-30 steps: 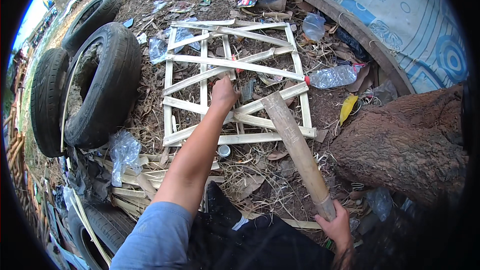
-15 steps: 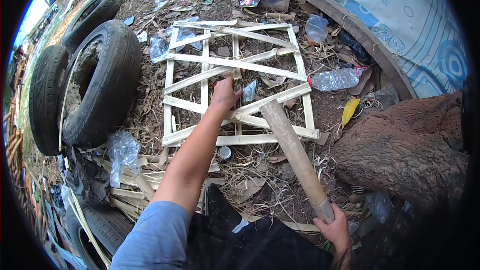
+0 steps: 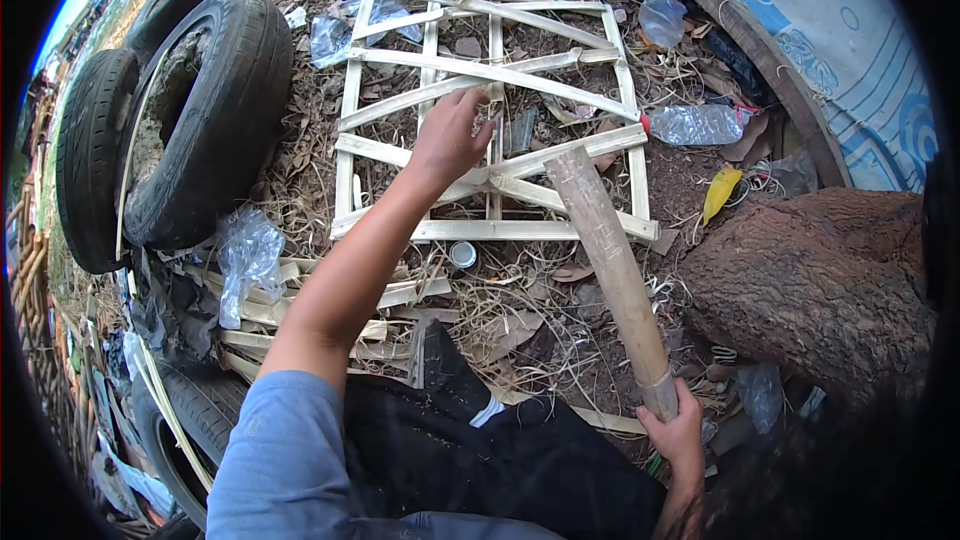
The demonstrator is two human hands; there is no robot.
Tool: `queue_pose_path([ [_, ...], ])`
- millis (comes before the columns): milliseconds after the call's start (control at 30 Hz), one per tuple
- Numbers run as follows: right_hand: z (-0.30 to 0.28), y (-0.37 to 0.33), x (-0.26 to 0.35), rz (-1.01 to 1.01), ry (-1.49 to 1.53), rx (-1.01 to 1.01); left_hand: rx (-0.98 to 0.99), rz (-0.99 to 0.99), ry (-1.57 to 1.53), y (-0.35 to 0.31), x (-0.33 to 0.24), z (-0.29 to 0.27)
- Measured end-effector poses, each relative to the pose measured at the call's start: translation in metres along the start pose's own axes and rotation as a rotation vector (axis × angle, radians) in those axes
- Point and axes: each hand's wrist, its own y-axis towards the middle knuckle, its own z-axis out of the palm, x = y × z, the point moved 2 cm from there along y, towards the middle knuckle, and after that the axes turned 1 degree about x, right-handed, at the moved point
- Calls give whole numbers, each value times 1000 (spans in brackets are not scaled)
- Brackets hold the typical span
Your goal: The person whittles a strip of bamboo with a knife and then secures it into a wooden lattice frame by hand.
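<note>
A lattice frame of pale split-bamboo strips (image 3: 500, 230) lies on the ground ahead of me, with slanting strips crossing between its sides. Over its middle, my left hand (image 3: 452, 138) reaches to the crossing strips, thumb apart from the fingers; the fingertips seem to touch a strip, but I see no grip on it. My right hand (image 3: 676, 430), low on the right, is closed round the near end of a thick bamboo pole (image 3: 615, 265). The pole slants away to the left, its far end over the frame's near right part.
Old tyres (image 3: 245, 120) stand at the left. A tree trunk (image 3: 810, 290) and a plastic bottle (image 3: 697, 125) are at the right, below a patterned blue sheet (image 3: 790, 30). Loose bamboo strips (image 3: 255, 310), a jar lid (image 3: 462, 254) and dry leaves litter the ground.
My left hand's fingers have loosened from a tight curl, and the thumb now stands apart. The view has shifted, so the frame sits higher. My right hand still holds the pole.
</note>
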Motion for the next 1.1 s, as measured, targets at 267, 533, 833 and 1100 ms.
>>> queue_pose_path([
  [267,28,13,-22,-60,50,37,335,-141,-425,-112,-11,-16],
  [533,55,20,-27,-9,4,122,144,34,-409,-125,-3,24],
  [833,63,29,-35,32,-13,151,164,54,-364,-124,3,36],
  [1100,61,26,-27,22,-76,146,179,44,-361,-124,2,35],
])
